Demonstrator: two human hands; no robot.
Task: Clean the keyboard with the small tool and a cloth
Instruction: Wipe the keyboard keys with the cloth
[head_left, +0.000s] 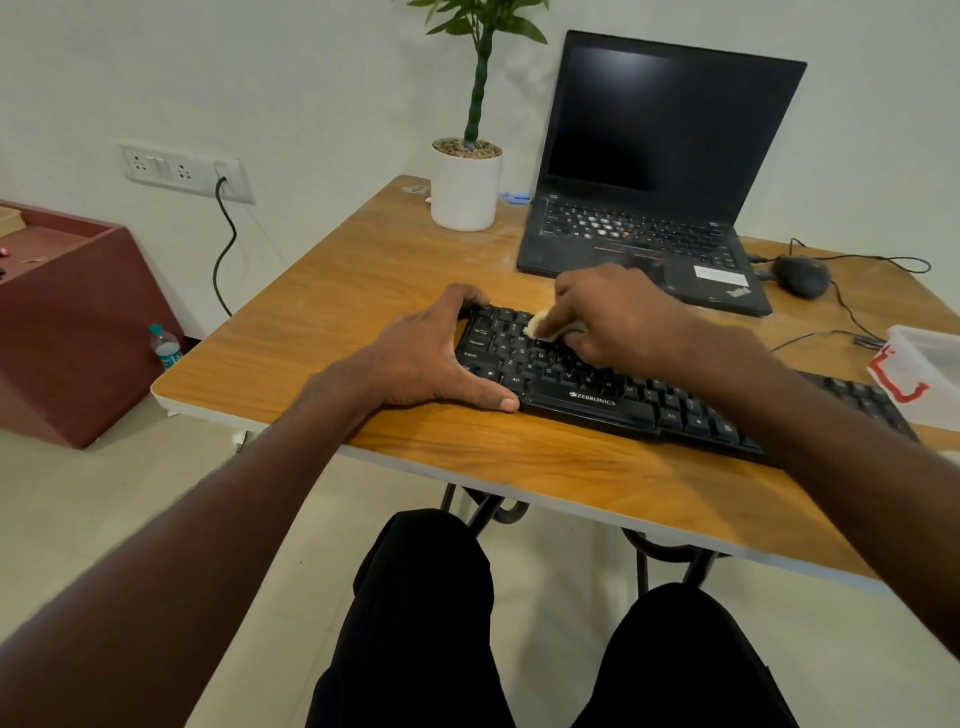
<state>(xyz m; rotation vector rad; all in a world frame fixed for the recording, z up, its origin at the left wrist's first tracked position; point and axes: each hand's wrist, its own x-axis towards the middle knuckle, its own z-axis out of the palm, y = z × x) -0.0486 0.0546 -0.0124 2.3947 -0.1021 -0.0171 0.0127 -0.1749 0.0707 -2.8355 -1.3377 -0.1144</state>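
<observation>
wooden table (363, 270) carries black keyboard (597, 395) at its near edge, laptop (649, 171) behind keyboard. left hand (431, 358) grips keyboard's left end, fingers curled round it. right hand (618, 317) over keyboard's upper-left keys, fingers pinching pale cloth (537, 325) against them.

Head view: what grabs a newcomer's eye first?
Both hands meet on the black keyboard at the table's near edge: the left hand grips its left end while the right hand presses a small pale cloth onto the upper-left keys. Behind it stand an open laptop with a dark screen and a potted plant to its left.
</observation>
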